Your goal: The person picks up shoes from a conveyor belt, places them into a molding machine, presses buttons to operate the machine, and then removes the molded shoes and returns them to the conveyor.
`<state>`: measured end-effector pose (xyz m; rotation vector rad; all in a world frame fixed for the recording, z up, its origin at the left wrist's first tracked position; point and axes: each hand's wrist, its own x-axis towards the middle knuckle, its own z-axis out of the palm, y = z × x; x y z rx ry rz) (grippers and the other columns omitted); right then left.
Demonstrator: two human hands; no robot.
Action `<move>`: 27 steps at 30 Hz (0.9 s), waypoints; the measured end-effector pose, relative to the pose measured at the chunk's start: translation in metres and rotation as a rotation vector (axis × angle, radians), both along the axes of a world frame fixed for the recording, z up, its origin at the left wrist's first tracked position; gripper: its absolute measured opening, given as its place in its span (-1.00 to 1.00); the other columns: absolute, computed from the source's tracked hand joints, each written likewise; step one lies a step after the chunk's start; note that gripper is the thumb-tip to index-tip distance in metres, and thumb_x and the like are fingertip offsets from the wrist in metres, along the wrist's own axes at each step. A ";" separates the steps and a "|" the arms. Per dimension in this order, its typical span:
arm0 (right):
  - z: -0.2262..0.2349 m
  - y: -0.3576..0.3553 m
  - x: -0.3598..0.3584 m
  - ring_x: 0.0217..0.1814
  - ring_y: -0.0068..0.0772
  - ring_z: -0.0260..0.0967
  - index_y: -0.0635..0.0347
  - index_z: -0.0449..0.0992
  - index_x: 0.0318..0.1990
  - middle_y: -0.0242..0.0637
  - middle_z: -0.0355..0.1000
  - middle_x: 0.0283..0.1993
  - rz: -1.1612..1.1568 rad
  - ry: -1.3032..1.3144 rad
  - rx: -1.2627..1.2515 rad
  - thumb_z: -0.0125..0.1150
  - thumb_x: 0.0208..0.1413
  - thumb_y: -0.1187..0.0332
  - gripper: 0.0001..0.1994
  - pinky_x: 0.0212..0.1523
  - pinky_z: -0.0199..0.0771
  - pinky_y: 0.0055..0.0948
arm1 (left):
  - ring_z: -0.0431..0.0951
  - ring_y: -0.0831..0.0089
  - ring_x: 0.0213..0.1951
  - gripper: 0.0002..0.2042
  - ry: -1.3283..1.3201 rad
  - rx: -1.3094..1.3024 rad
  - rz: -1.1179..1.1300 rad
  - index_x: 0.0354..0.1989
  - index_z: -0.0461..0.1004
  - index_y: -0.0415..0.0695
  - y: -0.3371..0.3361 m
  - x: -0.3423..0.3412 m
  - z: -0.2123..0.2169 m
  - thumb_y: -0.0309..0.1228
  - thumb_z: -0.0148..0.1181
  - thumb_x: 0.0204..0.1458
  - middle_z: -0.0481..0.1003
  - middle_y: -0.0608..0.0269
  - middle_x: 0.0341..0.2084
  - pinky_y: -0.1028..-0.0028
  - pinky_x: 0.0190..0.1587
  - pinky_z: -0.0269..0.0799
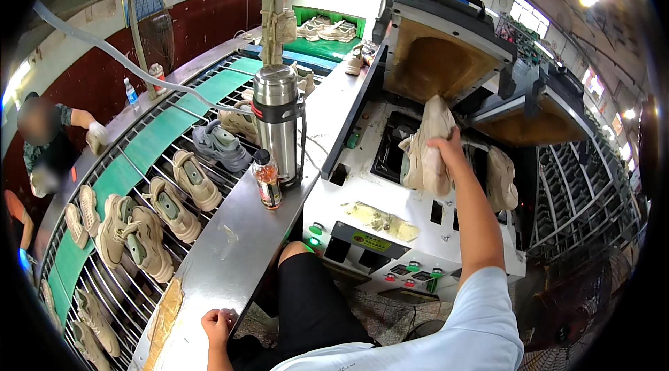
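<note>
My right hand grips a beige sneaker by its sole side. The shoe stands tilted, toe down, over the front station of a white press machine. Above it the machine's padded lid is raised. A second beige sneaker sits at the neighbouring station, to the right of my forearm, under another raised lid. My left hand rests by the edge of the metal counter, its fingers curled with nothing visible in them.
A steel thermos and a small bottle stand on the counter. Left of it, a roller conveyor with a green belt carries several sneakers. Across it, a co-worker handles shoes. Buttons line the machine's front.
</note>
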<state>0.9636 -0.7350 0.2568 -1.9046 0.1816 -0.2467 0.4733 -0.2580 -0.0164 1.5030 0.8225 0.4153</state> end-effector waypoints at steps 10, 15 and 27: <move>-0.048 0.046 0.148 0.38 -0.03 0.11 0.34 -0.06 0.38 0.12 0.09 0.37 -0.137 0.339 -0.623 0.36 -0.40 0.15 0.09 0.30 0.19 -0.32 | 0.36 0.50 -0.69 -0.68 -0.206 -0.068 0.040 -0.71 0.30 -0.31 -0.002 -0.001 -0.010 -0.61 -0.01 0.14 0.39 0.18 -0.76 0.48 -0.61 0.30; -0.059 0.060 0.133 0.39 -0.02 0.11 0.18 -0.04 0.40 0.07 0.08 0.39 -0.091 0.402 -0.667 0.35 -0.36 0.04 0.08 0.31 0.19 -0.24 | 0.34 0.50 -0.71 -0.67 -0.255 -0.082 0.033 -0.73 0.27 -0.30 -0.009 -0.001 0.018 -0.62 -0.01 0.12 0.36 0.21 -0.77 0.51 -0.62 0.26; -0.061 0.069 0.008 0.39 0.05 0.03 0.27 0.34 0.17 0.07 0.15 0.31 0.039 -0.103 -0.949 0.02 0.11 -0.10 -0.35 0.28 0.17 -0.09 | 0.30 0.61 -0.72 -0.78 -0.185 -0.043 0.294 -0.56 0.42 -0.26 0.000 0.012 -0.014 -0.46 0.06 0.11 0.37 0.30 -0.76 0.62 -0.63 0.21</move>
